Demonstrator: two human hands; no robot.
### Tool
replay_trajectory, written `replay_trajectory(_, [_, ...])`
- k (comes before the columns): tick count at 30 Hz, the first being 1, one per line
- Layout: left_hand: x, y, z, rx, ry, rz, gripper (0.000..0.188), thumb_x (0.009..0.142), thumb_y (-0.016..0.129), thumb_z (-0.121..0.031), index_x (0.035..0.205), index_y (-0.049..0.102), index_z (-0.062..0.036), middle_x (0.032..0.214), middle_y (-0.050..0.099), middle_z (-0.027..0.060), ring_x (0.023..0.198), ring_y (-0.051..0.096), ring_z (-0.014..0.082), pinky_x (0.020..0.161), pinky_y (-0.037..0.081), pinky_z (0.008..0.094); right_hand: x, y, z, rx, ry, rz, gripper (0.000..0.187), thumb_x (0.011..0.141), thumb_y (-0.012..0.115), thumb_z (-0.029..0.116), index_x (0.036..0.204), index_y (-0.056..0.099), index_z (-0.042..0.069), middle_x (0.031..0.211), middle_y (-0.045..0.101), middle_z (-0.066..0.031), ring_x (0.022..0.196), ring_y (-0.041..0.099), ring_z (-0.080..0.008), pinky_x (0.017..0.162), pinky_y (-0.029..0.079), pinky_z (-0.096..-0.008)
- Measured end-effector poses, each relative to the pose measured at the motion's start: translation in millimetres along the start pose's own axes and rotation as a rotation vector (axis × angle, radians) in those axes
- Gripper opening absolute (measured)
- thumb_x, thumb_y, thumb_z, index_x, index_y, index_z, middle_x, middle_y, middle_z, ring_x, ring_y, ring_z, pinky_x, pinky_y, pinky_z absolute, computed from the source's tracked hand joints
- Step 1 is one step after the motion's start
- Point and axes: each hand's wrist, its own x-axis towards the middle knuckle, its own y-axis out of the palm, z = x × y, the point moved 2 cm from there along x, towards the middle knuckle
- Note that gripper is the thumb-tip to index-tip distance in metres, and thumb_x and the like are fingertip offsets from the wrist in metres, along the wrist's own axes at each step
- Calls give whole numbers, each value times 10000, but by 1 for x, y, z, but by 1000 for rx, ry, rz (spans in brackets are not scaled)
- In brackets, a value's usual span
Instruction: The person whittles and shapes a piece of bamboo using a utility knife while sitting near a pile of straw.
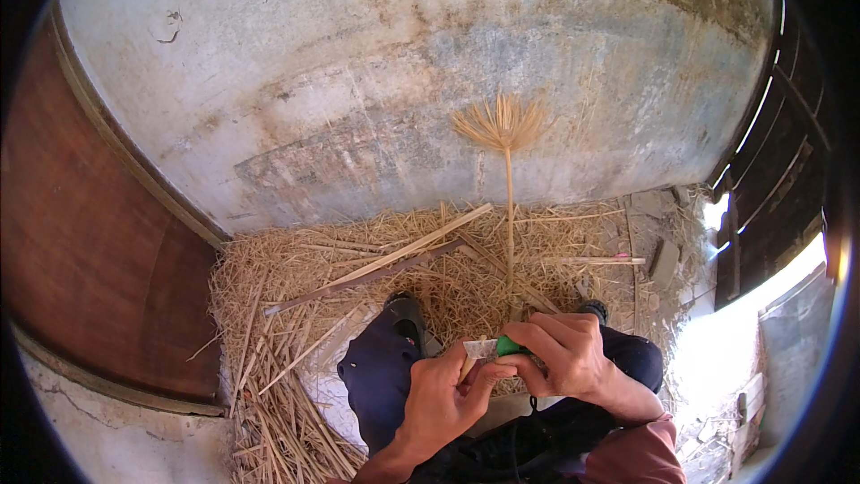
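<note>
Both of my hands meet over my lap at the lower middle. My right hand (566,354) is closed round the green handle (509,346) of a small knife, whose flat grey blade (480,350) points left. In my left hand (452,394), thumb and fingers pinch a short pale piece of wood or bamboo (468,366) right beside the blade. Most of that piece is hidden by my fingers. Just beyond my hands, a broom-like bundle with a splayed straw head (504,124) and a thin stick stands upright against the wall.
Loose straw (439,291) covers the floor, with long split sticks (403,251) on it and more sticks (287,435) at the lower left. A brown door (107,242) stands left, a stained wall (358,81) ahead. A brick (664,262) lies right, near dark boards (779,152).
</note>
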Motion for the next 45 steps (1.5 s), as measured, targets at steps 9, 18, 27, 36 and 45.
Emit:
replay_trajectory(9, [0, -2, 0, 80, 11, 20, 351, 994, 816, -275, 939, 604, -1, 590, 434, 59, 498, 425, 130, 471, 371, 330, -4, 1, -4, 32, 49, 10, 348, 857, 849, 232, 1122, 717, 49, 797, 683, -50, 558, 673, -234, 477, 511, -365])
replay_trajectory(18, [-3, -4, -5, -50, -45, 39, 381, 982, 837, -292, 1159, 672, 2, 622, 477, -21, 570, 396, 22, 505, 311, 262, -2, 2, -8, 86, 2, 67, 354, 852, 857, 257, 1118, 737, 56, 788, 696, -55, 580, 694, -251, 488, 524, -362])
replay_trajectory(27, [-3, 1, 6, -1, 124, -155, 408, 908, 906, -219, 780, 579, -13, 556, 427, 40, 516, 344, 89, 458, 320, 293, 1, 0, -7, 65, -8, 73, 367, 836, 862, 260, 1114, 737, 57, 806, 701, -57, 594, 703, -249, 496, 538, -357])
replay_trajectory(36, [-5, 0, 2, 37, 37, -136, 350, 932, 882, -270, 821, 685, -3, 608, 600, 36, 546, 450, 49, 484, 350, 288, -4, 2, -6, 30, 9, -7, 340, 846, 856, 232, 1110, 730, 58, 790, 684, -56, 595, 701, -241, 496, 531, -359])
replay_trajectory(45, [-7, -6, -11, -104, 62, -63, 271, 1033, 765, -236, 961, 646, -3, 630, 531, -17, 564, 421, 26, 499, 330, 270, -5, 3, -14, 107, 194, -64, 301, 882, 858, 187, 1091, 711, 29, 838, 739, -106, 600, 697, -290, 513, 529, -384])
